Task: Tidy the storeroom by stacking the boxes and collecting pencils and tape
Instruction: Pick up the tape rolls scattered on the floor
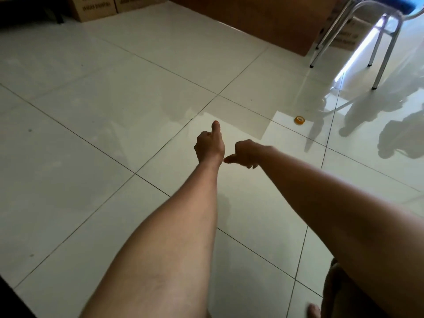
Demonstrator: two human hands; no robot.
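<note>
Both my arms stretch out over the white tiled floor. My left hand [210,144] is a fist with the thumb sticking forward, and it holds nothing. My right hand [246,154] is also a fist, its thumb pointing left toward the left wrist, with nothing in it. A small orange roll of tape [299,119] lies flat on the floor, to the right of and beyond my right hand, well apart from it. Cardboard boxes [96,6] stand at the far left against the dark wall. No pencils are in view.
A large brown cardboard box [263,17] stands at the back centre-right. A metal-legged chair [376,31] with a blue seat is at the far right, more printed boxes [346,35] behind its legs. My foot [314,311] shows at the bottom right.
</note>
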